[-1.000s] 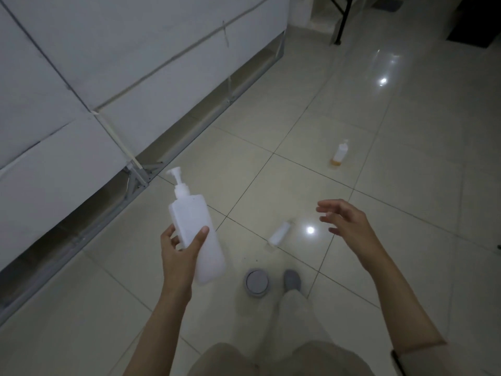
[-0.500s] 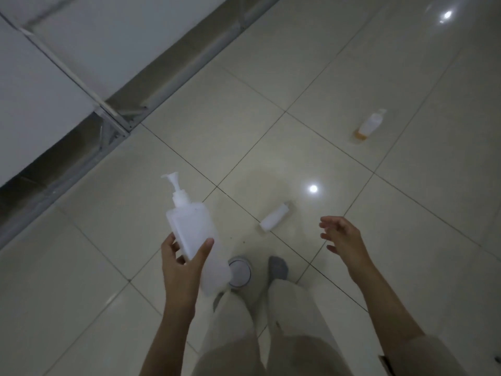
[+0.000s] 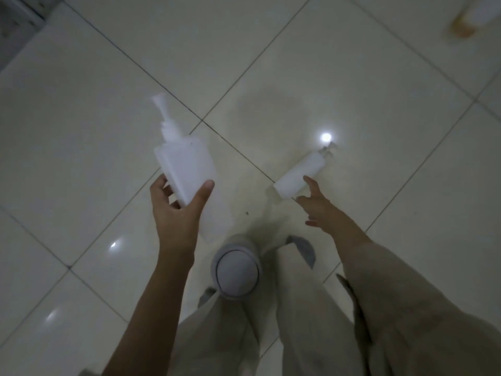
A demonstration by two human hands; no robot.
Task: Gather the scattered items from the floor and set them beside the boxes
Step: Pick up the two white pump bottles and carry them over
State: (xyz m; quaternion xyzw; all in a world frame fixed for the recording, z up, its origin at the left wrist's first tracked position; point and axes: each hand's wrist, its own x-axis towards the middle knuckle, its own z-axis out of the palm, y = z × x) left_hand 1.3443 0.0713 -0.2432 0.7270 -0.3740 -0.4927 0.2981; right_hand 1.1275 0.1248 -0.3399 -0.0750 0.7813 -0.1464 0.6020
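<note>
Left hand: the left hand (image 3: 179, 210) grips a white pump bottle (image 3: 189, 175) by its lower body, thumb on the near face, pump head pointing to the far left, held above the floor.
Right hand: the right hand (image 3: 320, 206) reaches down with fingers spread and holding nothing, one fingertip at the side of a small white bottle (image 3: 299, 176).
Small bottle: it lies on its side on the tiled floor (image 3: 81, 131), cap end to the far right, base end nearest the hand.
Relation: the hand sits just near and right of the bottle's base, touching or almost touching; which cannot be told.
Step in hand: likely the pickup of the small bottle; wrapping fingers across its middle should stop it rolling away.
Still scattered: an orange-tinted bottle (image 3: 466, 25), blurred, at the far right edge.
</note>
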